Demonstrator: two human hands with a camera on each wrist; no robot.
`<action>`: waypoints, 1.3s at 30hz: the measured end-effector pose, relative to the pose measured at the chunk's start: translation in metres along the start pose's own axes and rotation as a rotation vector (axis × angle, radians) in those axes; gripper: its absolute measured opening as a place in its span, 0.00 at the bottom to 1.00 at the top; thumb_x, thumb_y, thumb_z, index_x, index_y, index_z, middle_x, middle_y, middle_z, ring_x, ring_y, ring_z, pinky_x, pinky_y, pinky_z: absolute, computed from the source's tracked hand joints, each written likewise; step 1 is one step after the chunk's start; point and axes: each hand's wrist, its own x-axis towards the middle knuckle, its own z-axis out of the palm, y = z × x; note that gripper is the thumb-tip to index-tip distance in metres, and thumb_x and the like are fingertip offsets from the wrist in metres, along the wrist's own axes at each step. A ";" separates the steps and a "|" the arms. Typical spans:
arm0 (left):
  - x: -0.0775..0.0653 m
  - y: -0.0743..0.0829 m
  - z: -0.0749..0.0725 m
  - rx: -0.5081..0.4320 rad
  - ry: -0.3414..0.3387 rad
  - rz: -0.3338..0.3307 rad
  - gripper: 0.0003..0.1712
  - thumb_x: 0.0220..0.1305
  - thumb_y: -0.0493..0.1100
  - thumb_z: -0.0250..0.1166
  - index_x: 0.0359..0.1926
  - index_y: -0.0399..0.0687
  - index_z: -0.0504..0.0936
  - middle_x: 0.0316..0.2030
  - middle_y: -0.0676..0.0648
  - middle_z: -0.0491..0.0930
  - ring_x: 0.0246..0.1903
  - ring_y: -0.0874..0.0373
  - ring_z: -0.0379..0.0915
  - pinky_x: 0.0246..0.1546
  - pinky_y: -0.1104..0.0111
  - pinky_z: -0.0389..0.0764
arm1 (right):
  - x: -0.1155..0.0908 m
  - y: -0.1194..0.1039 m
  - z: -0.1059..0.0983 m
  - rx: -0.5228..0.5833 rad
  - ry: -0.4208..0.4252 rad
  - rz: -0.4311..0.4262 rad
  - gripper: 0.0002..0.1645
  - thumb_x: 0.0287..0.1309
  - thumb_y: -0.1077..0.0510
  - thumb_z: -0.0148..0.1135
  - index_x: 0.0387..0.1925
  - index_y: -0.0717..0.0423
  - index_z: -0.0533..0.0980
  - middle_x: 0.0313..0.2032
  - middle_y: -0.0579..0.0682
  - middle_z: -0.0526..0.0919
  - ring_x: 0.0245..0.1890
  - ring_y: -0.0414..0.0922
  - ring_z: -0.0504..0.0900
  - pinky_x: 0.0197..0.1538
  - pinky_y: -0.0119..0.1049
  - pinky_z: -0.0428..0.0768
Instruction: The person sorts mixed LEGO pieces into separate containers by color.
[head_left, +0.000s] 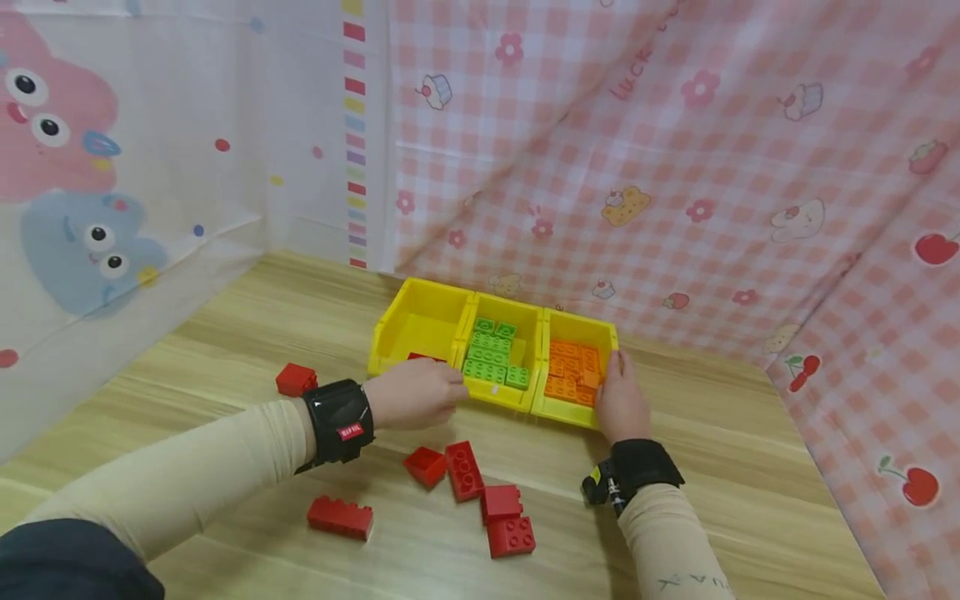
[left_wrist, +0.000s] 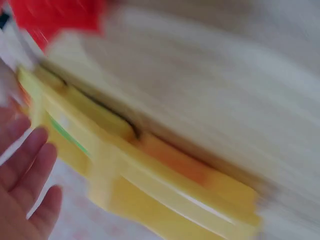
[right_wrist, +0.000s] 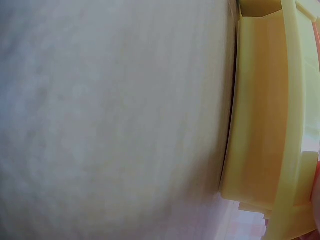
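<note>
Three yellow bins stand joined in a row. The left bin (head_left: 429,329) has a red brick (head_left: 424,357) showing near its front, partly hidden by my left hand (head_left: 416,393). That hand is over the front edge between the left and middle bins; in the left wrist view its fingers (left_wrist: 31,167) are loosely spread and hold nothing. Green bricks (head_left: 489,354) lie in the middle bin (head_left: 501,402). Orange bricks (head_left: 573,367) fill much of the right bin (head_left: 562,411), whose right side wall my right hand (head_left: 624,404) grips.
On the wooden table (head_left: 420,550), several red bricks (head_left: 464,471) lie in front of the bins. One red brick (head_left: 297,379) sits left of them, another (head_left: 341,517) nearer the front. A patterned cloth (head_left: 570,208) hangs right behind the bins.
</note>
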 end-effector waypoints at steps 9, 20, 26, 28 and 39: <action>0.002 0.044 0.003 -0.048 -0.365 0.066 0.26 0.57 0.52 0.66 0.57 0.55 0.76 0.54 0.52 0.74 0.55 0.58 0.68 0.56 0.60 0.66 | 0.000 -0.001 0.004 0.003 -0.009 0.010 0.34 0.65 0.63 0.47 0.69 0.65 0.49 0.68 0.63 0.50 0.47 0.61 0.75 0.51 0.54 0.71; -0.005 0.049 0.014 0.041 -0.324 0.102 0.19 0.57 0.47 0.65 0.51 0.55 0.79 0.44 0.55 0.77 0.47 0.61 0.71 0.50 0.66 0.70 | 0.000 -0.010 0.002 0.014 -0.019 0.001 0.35 0.65 0.62 0.48 0.69 0.66 0.50 0.68 0.63 0.50 0.49 0.61 0.74 0.50 0.54 0.72; -0.006 0.048 0.013 0.038 -0.289 0.121 0.17 0.58 0.48 0.65 0.49 0.54 0.79 0.43 0.55 0.78 0.45 0.61 0.72 0.49 0.66 0.71 | 0.000 -0.011 0.002 0.006 -0.007 -0.018 0.34 0.64 0.63 0.48 0.68 0.67 0.50 0.67 0.64 0.51 0.44 0.62 0.76 0.47 0.54 0.74; -0.007 0.047 0.010 0.027 -0.281 0.119 0.18 0.57 0.48 0.66 0.49 0.53 0.79 0.43 0.54 0.78 0.45 0.60 0.72 0.50 0.66 0.71 | 0.000 -0.010 0.002 0.000 -0.011 -0.014 0.34 0.64 0.63 0.48 0.69 0.66 0.50 0.67 0.63 0.51 0.40 0.61 0.77 0.44 0.53 0.75; -0.035 0.030 -0.026 -0.055 -0.288 -0.028 0.26 0.54 0.49 0.69 0.55 0.53 0.77 0.49 0.52 0.77 0.51 0.57 0.70 0.54 0.63 0.68 | 0.001 0.000 -0.001 0.015 -0.042 0.017 0.35 0.65 0.63 0.47 0.69 0.65 0.48 0.68 0.64 0.49 0.48 0.63 0.73 0.49 0.55 0.72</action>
